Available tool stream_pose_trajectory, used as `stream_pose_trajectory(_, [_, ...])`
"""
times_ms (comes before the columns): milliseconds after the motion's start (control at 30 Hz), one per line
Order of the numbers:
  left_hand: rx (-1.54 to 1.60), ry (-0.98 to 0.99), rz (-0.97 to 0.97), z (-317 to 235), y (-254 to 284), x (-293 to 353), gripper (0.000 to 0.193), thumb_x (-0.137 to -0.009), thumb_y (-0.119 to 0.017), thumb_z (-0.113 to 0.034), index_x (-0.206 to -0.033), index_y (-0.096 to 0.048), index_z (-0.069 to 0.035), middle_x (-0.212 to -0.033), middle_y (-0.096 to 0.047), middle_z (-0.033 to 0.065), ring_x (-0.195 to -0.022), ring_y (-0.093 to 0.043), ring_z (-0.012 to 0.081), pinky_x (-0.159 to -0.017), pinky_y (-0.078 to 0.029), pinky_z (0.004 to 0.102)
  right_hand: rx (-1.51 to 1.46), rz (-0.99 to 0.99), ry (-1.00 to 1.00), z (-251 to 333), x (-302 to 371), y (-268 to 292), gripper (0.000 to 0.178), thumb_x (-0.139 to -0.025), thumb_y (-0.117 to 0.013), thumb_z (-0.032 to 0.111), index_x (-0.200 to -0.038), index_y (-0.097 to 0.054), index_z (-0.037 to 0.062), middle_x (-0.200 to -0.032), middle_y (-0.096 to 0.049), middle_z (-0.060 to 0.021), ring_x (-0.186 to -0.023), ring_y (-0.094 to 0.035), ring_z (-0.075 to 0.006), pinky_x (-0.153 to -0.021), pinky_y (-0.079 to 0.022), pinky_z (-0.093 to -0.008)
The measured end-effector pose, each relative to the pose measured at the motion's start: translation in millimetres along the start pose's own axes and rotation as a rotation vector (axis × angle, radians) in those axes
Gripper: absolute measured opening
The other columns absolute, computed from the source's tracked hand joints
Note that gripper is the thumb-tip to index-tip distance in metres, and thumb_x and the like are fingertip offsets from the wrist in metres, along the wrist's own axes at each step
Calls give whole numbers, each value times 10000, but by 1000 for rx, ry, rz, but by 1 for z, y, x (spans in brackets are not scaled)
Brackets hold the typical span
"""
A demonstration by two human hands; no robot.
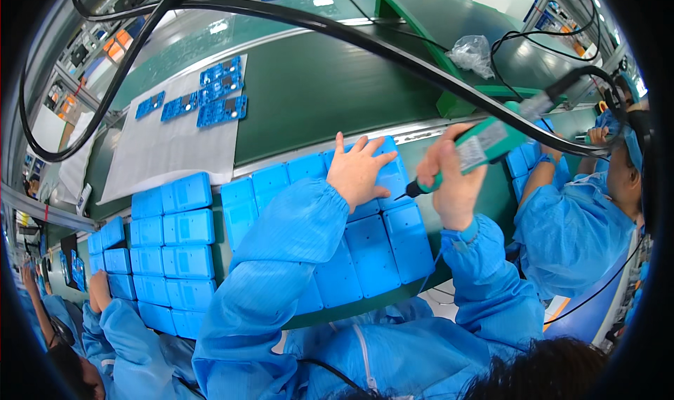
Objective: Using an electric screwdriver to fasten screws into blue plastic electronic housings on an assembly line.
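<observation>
My right hand is wrapped round a green electric screwdriver, its black tip slanting down to the left over a blue plastic case. My left hand lies with fingers spread on the far row of blue cases, left of the screwdriver's tip. These flat cases sit side by side in two rows in front of me, and small dark holes show near their corners. My left forearm hides part of both rows. Whether the tip touches the case I cannot tell.
More blue cases are lined up to the left. Blue circuit boards lie on a white sheet beyond them. A black cable arches overhead. Co-workers in blue smocks are on both sides; a clear plastic bag lies far right.
</observation>
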State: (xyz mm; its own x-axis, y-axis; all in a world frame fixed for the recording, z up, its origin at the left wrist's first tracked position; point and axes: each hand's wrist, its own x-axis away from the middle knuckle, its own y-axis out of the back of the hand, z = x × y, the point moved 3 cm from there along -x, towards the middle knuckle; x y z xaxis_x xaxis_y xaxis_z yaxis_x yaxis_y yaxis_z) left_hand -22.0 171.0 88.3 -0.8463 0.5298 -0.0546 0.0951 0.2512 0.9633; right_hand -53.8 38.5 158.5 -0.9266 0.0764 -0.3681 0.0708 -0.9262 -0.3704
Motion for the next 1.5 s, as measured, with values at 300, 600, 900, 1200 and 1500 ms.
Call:
stream_pose_trajectory(300, [320,-386,-142,-61,-43,-81,85,-713,-518,-38,-780,-566,-60,-810,-531,100,-832,-551,271,-687,-465,369,305,-46,253,80,-27,42,226,-768,-653,59,-859,-455,-1,-684,-471,-23,-487,-442,-63,-419,-344,-198])
stream_pose_trajectory(600, [56,-249,-56,-122,-85,-110,107,-726,-522,-58,-806,-581,-18,-819,-601,160,-768,-612,277,-664,-499,365,386,-82,315,98,-18,59,268,-725,-671,-23,-931,-502,5,-829,-509,-11,-701,-497,-70,-620,-416,-213])
stream_pose_trajectory(900, [1193,143,-23,-97,-75,-124,81,-795,-521,-62,-786,-529,19,-747,-581,111,-644,-573,208,-564,-454,312,400,-92,330,88,-23,68,262,-726,-662,-26,-908,-477,6,-792,-471,-13,-660,-478,-70,-586,-414,-202])
stream_pose_trajectory(1200, [2083,482,308,-87,-110,-130,161,-825,-467,-168,-779,-458,-14,-750,-496,100,-623,-488,182,-560,-425,297,409,-56,352,94,-24,51,237,-773,-594,-28,-932,-425,23,-702,-473,-37,-501,-459,-80,-439,-375,-209])
stream_pose_trajectory(1500, [2003,281,298,-97,-93,-119,239,-895,-478,-194,-980,-509,27,-886,-564,78,-770,-561,143,-682,-486,266,513,25,468,106,-19,46,272,-730,-681,47,-903,-475,7,-731,-477,-21,-639,-457,-80,-561,-377,-215])
